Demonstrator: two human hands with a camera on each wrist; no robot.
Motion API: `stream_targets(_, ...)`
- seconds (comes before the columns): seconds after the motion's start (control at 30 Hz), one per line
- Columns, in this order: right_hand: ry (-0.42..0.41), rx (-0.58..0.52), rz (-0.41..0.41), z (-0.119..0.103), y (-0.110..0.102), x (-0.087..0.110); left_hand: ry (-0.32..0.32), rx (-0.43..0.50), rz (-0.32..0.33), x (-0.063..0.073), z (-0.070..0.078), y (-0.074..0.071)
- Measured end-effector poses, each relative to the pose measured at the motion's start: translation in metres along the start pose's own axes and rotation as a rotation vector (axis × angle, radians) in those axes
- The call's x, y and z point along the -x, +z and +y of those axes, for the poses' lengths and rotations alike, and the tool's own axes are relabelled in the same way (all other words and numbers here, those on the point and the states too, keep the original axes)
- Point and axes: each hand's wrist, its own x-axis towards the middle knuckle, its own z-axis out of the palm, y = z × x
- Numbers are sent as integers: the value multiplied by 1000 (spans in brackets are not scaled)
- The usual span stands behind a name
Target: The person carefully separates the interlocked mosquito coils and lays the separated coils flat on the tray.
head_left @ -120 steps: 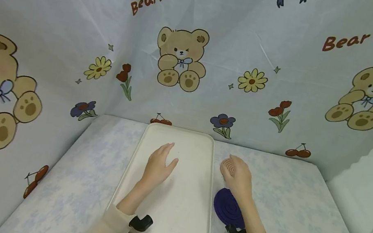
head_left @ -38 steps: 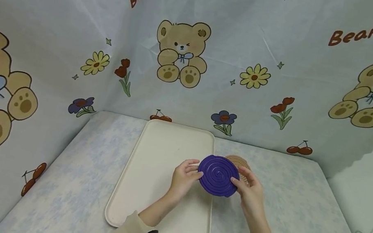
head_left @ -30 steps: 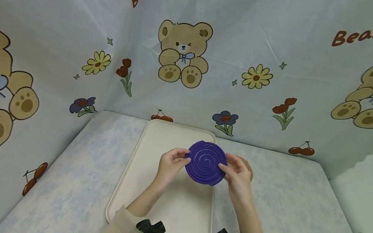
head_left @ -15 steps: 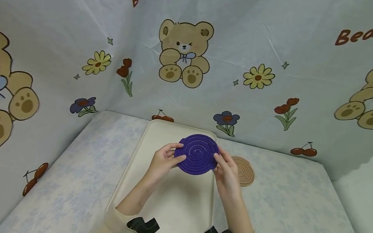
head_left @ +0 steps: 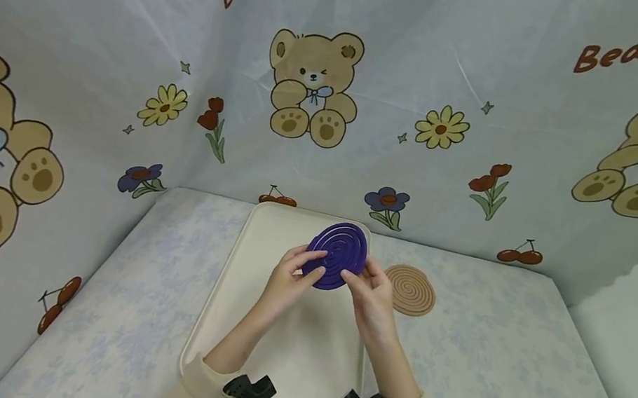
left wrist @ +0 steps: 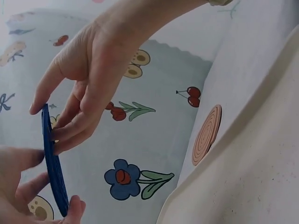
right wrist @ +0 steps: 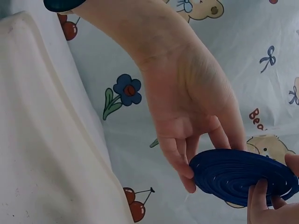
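Purple coaster point(head_left: 337, 255): up in the air, tilted, held over the far end of the cream tray point(head_left: 245, 328) — not touching it.
Left hand point(head_left: 286, 281): fingers curled on the coaster's left rim, pinching it.
Right hand point(head_left: 372, 299): thumb and fingertips clamp the right rim — a two-handed hold.
Tan coaster point(head_left: 409, 289): flat on the table point(head_left: 486, 378), just right of the tray, apart from both hands.
Progress: the purple one looks lifted and brought above the tray but not set down; the tan one sits untouched outside it, so by my reading roughly half remains.
Backdrop: bear-print cloth point(head_left: 127, 51) hangs behind and around.
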Motion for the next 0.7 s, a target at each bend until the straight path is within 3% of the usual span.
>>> stream_targets(0.1, -20, -11, 27, -1, 0, 1, 28, -61, -82, 0, -2, 0)
stream_targets(0.23, -41, 21, 63, -1, 2, 2, 99, -182, -140, 1, -4, 1)
stream_targets(0.33, -29, 85, 70, 4, 4, 2, 159, -240, -145, 1, -5, 4)
stream_targets(0.5, -8, 234, 38, 12, 4, 1, 212, -237, -145, 2, -6, 9)
stream_targets(0.7, -58, 288, -105, 16, -4, -1, 232, -217, -96, 4, -4, 7)
